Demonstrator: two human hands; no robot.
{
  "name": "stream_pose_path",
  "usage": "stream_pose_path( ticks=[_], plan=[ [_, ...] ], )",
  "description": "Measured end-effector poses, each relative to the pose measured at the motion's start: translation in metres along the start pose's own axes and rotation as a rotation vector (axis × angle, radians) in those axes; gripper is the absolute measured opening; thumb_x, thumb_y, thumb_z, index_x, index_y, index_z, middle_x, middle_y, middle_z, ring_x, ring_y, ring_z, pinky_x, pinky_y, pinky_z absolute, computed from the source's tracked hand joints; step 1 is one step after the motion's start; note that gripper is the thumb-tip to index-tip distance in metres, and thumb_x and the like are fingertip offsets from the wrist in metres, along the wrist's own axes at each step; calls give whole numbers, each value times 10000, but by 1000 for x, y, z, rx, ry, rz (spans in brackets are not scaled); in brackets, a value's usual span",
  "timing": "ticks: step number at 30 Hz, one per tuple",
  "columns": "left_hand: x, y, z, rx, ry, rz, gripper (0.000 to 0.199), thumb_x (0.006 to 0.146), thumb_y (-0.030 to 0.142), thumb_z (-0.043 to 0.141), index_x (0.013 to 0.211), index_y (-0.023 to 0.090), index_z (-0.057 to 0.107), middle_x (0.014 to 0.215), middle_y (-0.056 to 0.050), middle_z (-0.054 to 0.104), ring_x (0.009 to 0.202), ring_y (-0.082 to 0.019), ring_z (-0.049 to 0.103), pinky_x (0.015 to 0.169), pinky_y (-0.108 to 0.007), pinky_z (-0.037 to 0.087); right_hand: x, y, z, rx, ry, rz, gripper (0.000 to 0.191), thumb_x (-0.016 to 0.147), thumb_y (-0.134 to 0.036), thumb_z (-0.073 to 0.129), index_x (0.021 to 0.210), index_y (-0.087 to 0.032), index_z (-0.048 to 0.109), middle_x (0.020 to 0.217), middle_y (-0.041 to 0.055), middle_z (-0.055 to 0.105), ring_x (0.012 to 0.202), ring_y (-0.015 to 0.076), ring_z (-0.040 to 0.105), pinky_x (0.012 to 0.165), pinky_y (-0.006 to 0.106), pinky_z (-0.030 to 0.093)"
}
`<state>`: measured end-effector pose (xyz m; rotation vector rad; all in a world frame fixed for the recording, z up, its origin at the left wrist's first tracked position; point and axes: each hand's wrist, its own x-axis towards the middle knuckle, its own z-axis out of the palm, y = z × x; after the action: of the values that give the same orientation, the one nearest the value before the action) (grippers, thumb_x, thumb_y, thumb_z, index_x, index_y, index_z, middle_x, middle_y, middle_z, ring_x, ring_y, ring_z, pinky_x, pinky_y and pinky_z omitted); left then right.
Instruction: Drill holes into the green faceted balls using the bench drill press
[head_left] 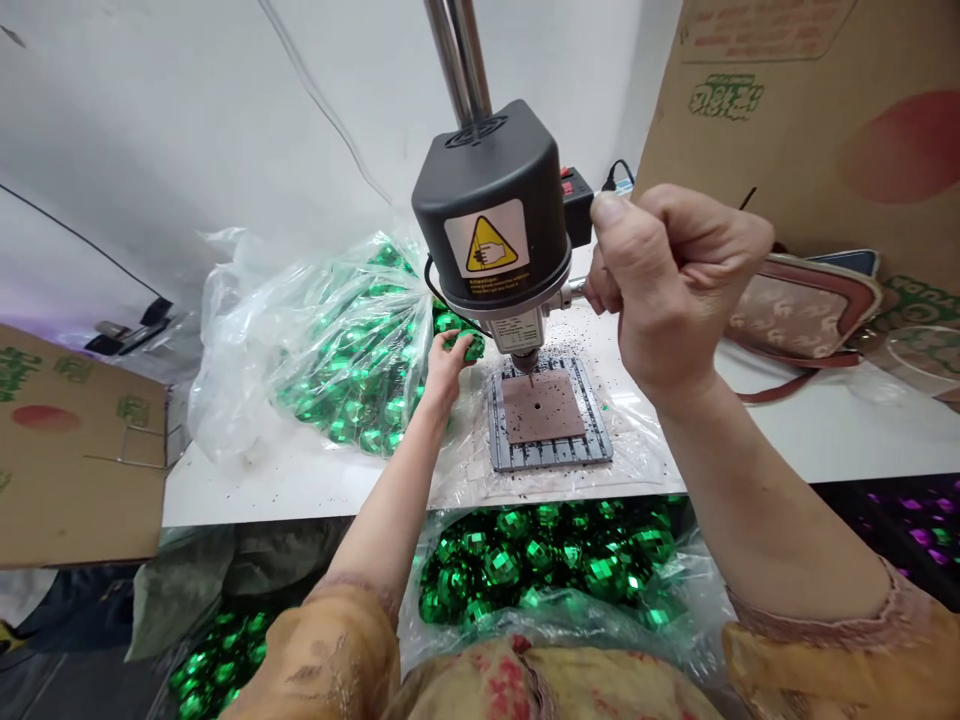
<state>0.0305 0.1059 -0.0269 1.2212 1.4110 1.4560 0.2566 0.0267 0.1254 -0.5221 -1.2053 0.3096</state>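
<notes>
A bench drill press (487, 210) with a black motor housing and a yellow warning label stands before me. Its bit points down at a brown board (555, 425) with a small hole, lying on the slotted grey base plate (551, 462). Beside the chuck, my left hand (445, 362) pinches a shiny green faceted ball (472, 346) at the mouth of a clear plastic bag (247, 340) full of similar balls. To the right of the motor, my right hand (675, 290) is closed around the drill press handle (576, 289), whose grip is mostly hidden by my fingers.
Dark chips litter the white table (277, 490) around the base. Below its front edge, another clear bag holds green balls (540, 555). A pink-and-brown handbag (795, 305) lies at the right. Cardboard boxes (832, 130) stand on both sides. Purple balls (926, 520) show at the far right.
</notes>
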Motion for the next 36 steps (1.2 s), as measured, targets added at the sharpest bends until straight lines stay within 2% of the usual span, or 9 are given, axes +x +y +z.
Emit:
stream_pose_path(
  ticks=[2, 4, 7, 10, 15, 20, 28, 36],
  plan=[
    [-25, 4, -5, -207, -42, -134, 342, 793, 375, 771, 1032, 201, 600, 940, -47, 700, 789, -167, 690, 790, -384, 608, -1, 1, 0, -12, -1, 18, 587, 891, -572, 608, 556, -214, 285, 509, -24, 286, 491, 85, 354, 485, 293, 338],
    [-52, 4, -6, -291, -101, -176, 405, 762, 401, 814, 1062, 217, 612, 1003, -49, 718, 846, -174, 714, 821, -378, 610, 0, 1, 1, -4, 2, 24, 597, 880, -591, 611, 553, -214, 283, 507, -27, 286, 490, 84, 359, 494, 293, 358],
    [-86, 1, 1, -274, -149, -140, 524, 726, 456, 863, 1132, 222, 628, 1069, -62, 737, 944, -201, 729, 888, -378, 590, 1, 0, 2, 27, 8, 2, 614, 862, -602, 624, 541, -213, 274, 499, -38, 261, 463, 65, 312, 472, 284, 332],
    [-104, -5, 12, -211, -208, -58, 594, 694, 484, 892, 1156, 212, 634, 1076, -67, 750, 1013, -216, 721, 938, -372, 567, 2, -3, 2, 23, -4, -9, 610, 867, -595, 618, 542, -213, 270, 497, -43, 252, 455, 56, 304, 463, 270, 331],
    [-104, -9, 22, -69, -280, -1, 598, 708, 474, 883, 1183, 206, 638, 1178, -81, 736, 1099, -224, 692, 1009, -379, 522, 2, -7, 1, 73, 8, -30, 587, 864, -528, 650, 533, -197, 296, 491, -50, 259, 432, 37, 319, 443, 246, 315],
    [-102, -10, 22, 48, -288, 96, 588, 697, 489, 878, 1158, 194, 665, 1145, -91, 744, 1090, -248, 693, 994, -393, 521, 2, -8, 2, 67, 6, -56, 580, 866, -528, 636, 520, -186, 319, 475, -60, 262, 407, 16, 292, 423, 239, 251],
    [-116, -13, 27, 198, -315, 263, 572, 753, 426, 851, 1230, 204, 627, 1217, -93, 700, 1158, -257, 657, 1044, -423, 505, 1, -7, 0, 35, -21, -29, 603, 870, -582, 605, 536, -194, 287, 501, -57, 239, 431, 25, 278, 452, 238, 295],
    [-123, -10, 37, 97, -346, 203, 543, 802, 457, 812, 1225, 205, 583, 1216, -104, 693, 1135, -244, 662, 1006, -403, 523, -1, -8, -1, 8, -11, -32, 579, 899, -515, 619, 532, -194, 306, 485, -55, 290, 430, 28, 305, 455, 245, 298]
  ],
)
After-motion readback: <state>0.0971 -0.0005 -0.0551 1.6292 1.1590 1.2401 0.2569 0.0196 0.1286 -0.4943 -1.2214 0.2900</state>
